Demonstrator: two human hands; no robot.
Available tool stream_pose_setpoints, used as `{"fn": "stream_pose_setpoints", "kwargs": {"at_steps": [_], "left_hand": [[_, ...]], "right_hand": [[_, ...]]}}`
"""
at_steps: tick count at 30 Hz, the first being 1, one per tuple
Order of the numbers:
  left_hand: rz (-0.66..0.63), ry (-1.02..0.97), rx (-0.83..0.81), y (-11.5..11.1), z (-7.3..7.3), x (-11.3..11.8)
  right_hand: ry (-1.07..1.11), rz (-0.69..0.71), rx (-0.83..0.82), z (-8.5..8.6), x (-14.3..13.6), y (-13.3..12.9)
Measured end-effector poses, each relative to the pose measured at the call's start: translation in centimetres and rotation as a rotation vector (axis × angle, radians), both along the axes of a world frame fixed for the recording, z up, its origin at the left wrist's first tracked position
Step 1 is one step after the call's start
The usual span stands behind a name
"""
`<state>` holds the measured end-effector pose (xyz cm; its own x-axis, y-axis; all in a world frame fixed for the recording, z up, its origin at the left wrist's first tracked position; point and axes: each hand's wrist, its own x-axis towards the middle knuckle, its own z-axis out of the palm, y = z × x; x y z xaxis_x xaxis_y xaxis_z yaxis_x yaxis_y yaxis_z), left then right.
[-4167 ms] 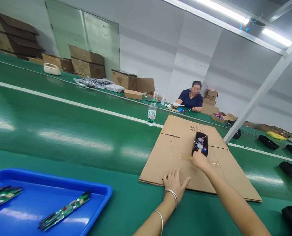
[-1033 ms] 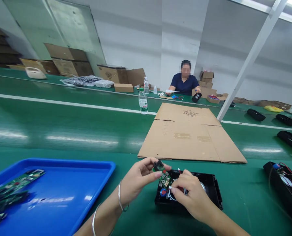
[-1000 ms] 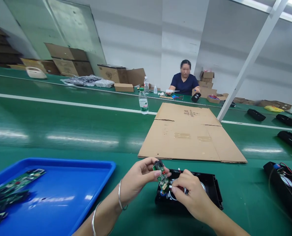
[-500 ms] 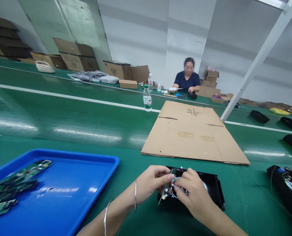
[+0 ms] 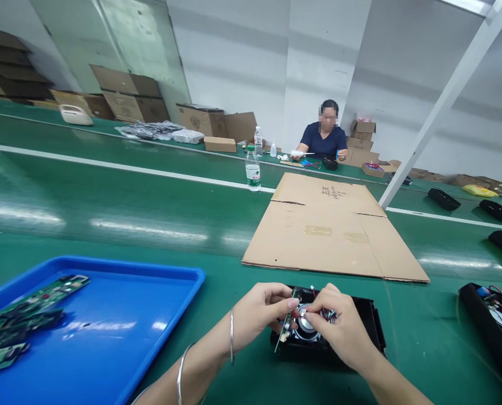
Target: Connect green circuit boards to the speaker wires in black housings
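My left hand (image 5: pixel 265 312) pinches a green circuit board (image 5: pixel 283 332), tilted on edge over the left part of a black speaker housing (image 5: pixel 367 323). Just right of the board, my right hand (image 5: pixel 337 320) has thumb and forefinger closed on a small white connector (image 5: pixel 303 313). Between the hands, a round speaker (image 5: pixel 306 331) shows inside the housing, with thin wires near it. The housing lies on the green table. Fingers partly cover the board's upper part and the wires.
A blue tray (image 5: pixel 107 315) with several circuit boards (image 5: pixel 35 309) lies left. Flattened cardboard (image 5: pixel 335 230) lies beyond the housing, near a bottle (image 5: pixel 253 171). Another open housing (image 5: pixel 483 326) is at right. Across the line sits a person (image 5: pixel 325 138) beside a slanted white post (image 5: pixel 445 107).
My right hand has shifted slightly right and its fingers have drawn back from the board, uncovering more of the speaker. Across the line, the person has raised one hand.
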<state>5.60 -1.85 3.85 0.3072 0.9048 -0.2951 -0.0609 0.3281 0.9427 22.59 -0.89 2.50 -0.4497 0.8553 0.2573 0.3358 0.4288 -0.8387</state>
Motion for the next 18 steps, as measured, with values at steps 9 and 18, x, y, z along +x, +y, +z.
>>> {"fn": "stream_pose_setpoints", "kwargs": {"at_steps": [9, 18], "left_hand": [[0.003, 0.046, -0.011, 0.1, -0.6, 0.4], [0.041, 0.068, 0.01, 0.0, -0.5, 0.7]], "right_hand": [[-0.305, -0.063, 0.739, -1.4, -0.6, -0.5], [-0.442, -0.064, 0.928, -1.0, -0.5, -1.2]]}}
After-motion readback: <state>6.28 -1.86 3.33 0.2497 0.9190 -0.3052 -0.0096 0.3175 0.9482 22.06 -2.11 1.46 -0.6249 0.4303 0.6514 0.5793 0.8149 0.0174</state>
